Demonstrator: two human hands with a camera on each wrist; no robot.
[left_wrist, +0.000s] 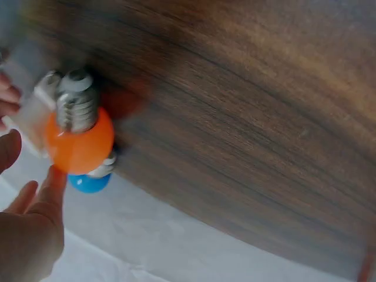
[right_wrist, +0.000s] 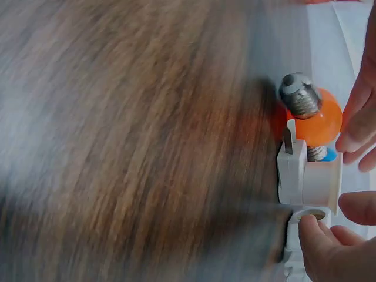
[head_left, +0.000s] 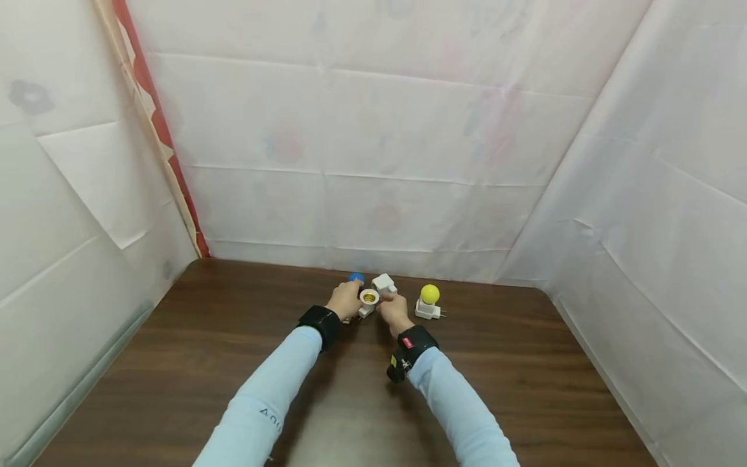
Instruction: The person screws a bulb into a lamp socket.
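Observation:
My left hand point(head_left: 345, 299) is at an orange light bulb point(left_wrist: 82, 144), with fingertips right at its coloured globe. The bulb's threaded metal base points away from the fingers; in the head view the hand hides most of it. Behind it is a blue bulb point(head_left: 356, 277). Between the hands stands a white plug-in lamp socket point(head_left: 367, 311), its round mouth facing up. My right hand point(head_left: 395, 310) has its thumb near that socket's rim. Its index fingertip point(right_wrist: 311, 232) overlaps a second white socket point(head_left: 384, 283), which lies farther back.
To the right, a yellow bulb point(head_left: 430, 294) stands in a white plug-in socket point(head_left: 428, 310) with its prongs pointing right. All of this is near the far edge of a dark wooden table point(head_left: 233, 311). White sheeting point(head_left: 362, 214) rises behind and at both sides.

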